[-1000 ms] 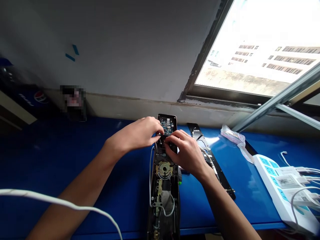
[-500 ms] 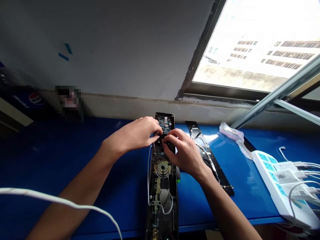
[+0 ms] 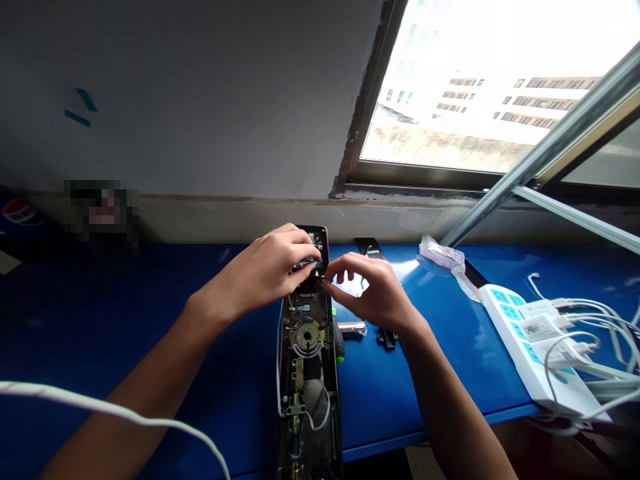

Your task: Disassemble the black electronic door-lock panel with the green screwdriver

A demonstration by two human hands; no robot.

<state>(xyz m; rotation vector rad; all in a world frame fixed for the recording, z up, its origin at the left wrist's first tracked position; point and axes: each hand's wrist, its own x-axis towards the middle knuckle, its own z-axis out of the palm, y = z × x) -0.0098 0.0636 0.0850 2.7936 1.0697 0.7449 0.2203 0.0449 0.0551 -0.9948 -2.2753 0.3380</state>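
The right hand (image 3: pixel 367 293) has drawn back off the lock (image 3: pixel 306 373) toward the right, and a metal cylinder (image 3: pixel 351 328) now shows beside it. The lock lies lengthwise, opened up, on the blue bench (image 3: pixel 415 393), its far end near the wall. A power strip (image 3: pixel 530 340) with plugged-in leads sits well right of the lock, and a white cable (image 3: pixel 100 407) crosses the foreground left of it. The left hand (image 3: pixel 265 263) curls over the lock's far end, its fingers bunched on the circuit board (image 3: pixel 316 239), though what they pinch is hidden. The right hand is half open, fingers loosely curved, tips just off the lock's right edge; I cannot tell whether they hold anything small. A sharp pull there could strain the thin white wire (image 3: pixel 278 360) along the lock's left side, and a knock could roll the cylinder toward the bench's near edge. Room to move lies right of the lock, before the strip.
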